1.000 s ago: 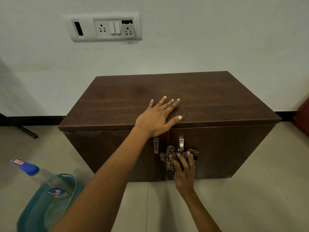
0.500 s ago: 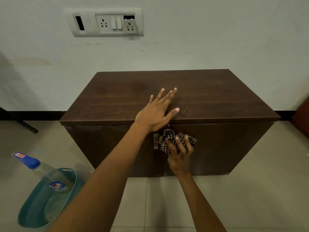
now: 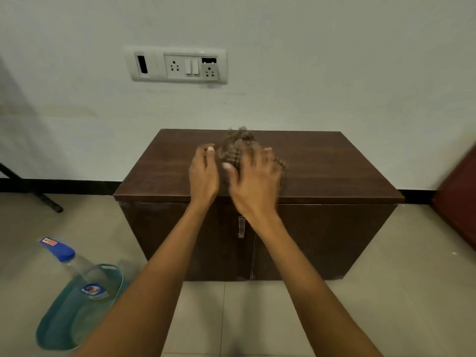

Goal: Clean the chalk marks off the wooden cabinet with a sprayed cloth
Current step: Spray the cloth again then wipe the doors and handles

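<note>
Over the wooden cabinet [image 3: 322,171] top, the right hand [image 3: 255,179] grips the blurred checked cloth [image 3: 237,143]. The left hand [image 3: 204,171] curls just beside it, and I cannot tell whether it pinches an edge. She seems to be regathering the cloth; next it needs pressing flat and wiping.

So the cabinet [image 3: 322,240] sits against the far wall [image 3: 334,60], socket panel [image 3: 177,65] above it, spray bottle [image 3: 77,269] in a tub [image 3: 51,331] near-left.
</note>
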